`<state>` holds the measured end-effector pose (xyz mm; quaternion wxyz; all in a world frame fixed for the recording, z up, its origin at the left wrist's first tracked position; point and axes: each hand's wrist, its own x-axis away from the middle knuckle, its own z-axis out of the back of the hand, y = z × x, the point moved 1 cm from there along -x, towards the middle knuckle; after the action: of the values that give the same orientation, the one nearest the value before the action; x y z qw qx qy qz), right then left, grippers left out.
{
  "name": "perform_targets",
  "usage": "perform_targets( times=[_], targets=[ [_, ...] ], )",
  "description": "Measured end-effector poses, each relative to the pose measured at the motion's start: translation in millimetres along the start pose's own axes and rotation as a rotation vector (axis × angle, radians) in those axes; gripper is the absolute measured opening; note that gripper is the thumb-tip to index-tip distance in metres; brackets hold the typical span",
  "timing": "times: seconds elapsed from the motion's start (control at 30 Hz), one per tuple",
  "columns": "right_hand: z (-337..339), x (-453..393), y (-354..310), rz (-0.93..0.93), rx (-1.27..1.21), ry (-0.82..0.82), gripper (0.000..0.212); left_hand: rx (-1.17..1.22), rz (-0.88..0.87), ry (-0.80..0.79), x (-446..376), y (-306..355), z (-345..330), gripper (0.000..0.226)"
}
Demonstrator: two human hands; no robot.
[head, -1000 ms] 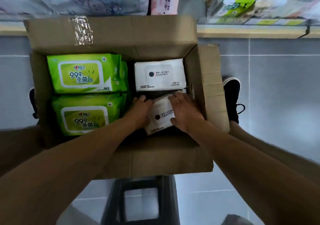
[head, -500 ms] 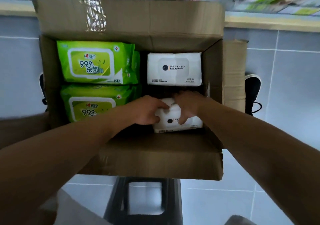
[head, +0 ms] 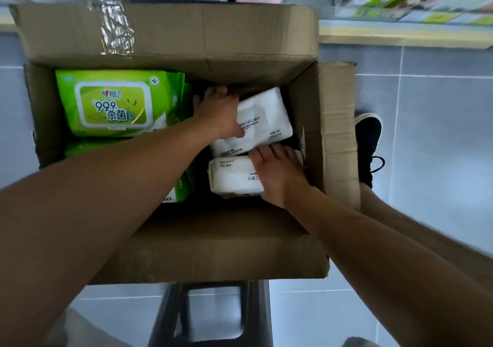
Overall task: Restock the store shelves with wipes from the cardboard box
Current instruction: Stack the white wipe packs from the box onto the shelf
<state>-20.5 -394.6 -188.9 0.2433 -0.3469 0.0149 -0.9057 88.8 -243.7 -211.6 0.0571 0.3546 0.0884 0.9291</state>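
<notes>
An open cardboard box (head: 186, 39) sits in front of me on a dark stool. Two green wipes packs lie in its left half: the far one (head: 117, 103) in full view, the near one (head: 176, 189) mostly hidden under my left forearm. In the right half, my left hand (head: 218, 111) grips the far white wipes pack (head: 264, 119), which is tilted up at its left edge. My right hand (head: 277, 173) lies over the near white wipes pack (head: 232, 178), fingers curled round its right end.
A dark stool (head: 210, 312) carries the box above a grey tiled floor (head: 440, 133). A store shelf edge (head: 400, 34) with packaged goods runs along the top. My black shoe (head: 368, 143) stands right of the box flap.
My left hand left the near white pack and moved to the far one, which now tilts up. My right hand stays on the near pack, now turned upside down.
</notes>
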Motion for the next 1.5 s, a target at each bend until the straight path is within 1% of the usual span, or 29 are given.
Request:
perform_targets(
  times=[0.1,0.17,0.23,0.27,0.33,0.37,0.4,0.43,0.53,0.7,0.87,1.0,1.07,1.17,1.33,1.43,1.5],
  targets=[
    [-9,0,1,0.055,0.052,0.004,0.088,0.264,-0.047,-0.076,0,-12,-11,0.074],
    [-13,0,2,0.064,0.076,0.022,0.088,0.351,-0.029,-0.165,-1,-10,-14,0.083],
    [-13,0,4,0.070,0.092,0.053,0.087,0.311,-0.009,-0.259,-4,-5,-13,0.102],
    [-12,1,5,0.077,0.093,0.058,0.085,0.297,-0.001,-0.297,-8,-4,-13,0.106],
    [-10,2,6,0.085,0.078,0.046,0.083,0.264,0.000,-0.353,-13,-5,-10,0.095],
    [-9,3,5,0.086,0.070,0.037,0.083,0.221,-0.011,-0.356,-13,-5,-7,0.090],
    [-7,3,2,0.084,0.062,0.033,0.083,0.170,-0.031,-0.341,-12,-4,-4,0.091],
    [-4,5,0,0.078,0.055,0.029,0.084,0.126,-0.062,-0.304,-10,-3,-2,0.094],
    [10,11,-8,0.033,0.038,0.035,0.089,0.068,-0.134,-0.121,6,-2,0,0.092],
    [37,35,-16,-0.062,0.089,0.135,0.094,0.039,-0.063,0.097,41,-1,26,0.091],
    [65,74,-32,-0.152,0.039,0.274,0.084,0.109,-0.029,0.309,90,-7,76,0.095],
    [89,102,-50,-0.198,-0.012,0.356,0.083,0.172,-0.037,0.460,142,-17,121,0.102],
    [102,116,-56,-0.228,-0.038,0.391,0.081,0.216,-0.050,0.536,168,-24,143,0.097],
    [122,134,-62,-0.290,-0.072,0.438,0.081,0.199,-0.007,0.634,207,-38,172,0.089],
    [162,149,-70,-0.417,-0.181,0.580,0.083,0.223,0.046,0.781,254,-71,211,0.092],
    [189,153,-71,-0.453,-0.199,0.647,0.089,0.232,0.082,0.816,274,-85,231,0.095],
    [209,154,-71,-0.464,-0.181,0.698,0.089,0.246,0.090,0.850,285,-95,244,0.098]
  ],
)
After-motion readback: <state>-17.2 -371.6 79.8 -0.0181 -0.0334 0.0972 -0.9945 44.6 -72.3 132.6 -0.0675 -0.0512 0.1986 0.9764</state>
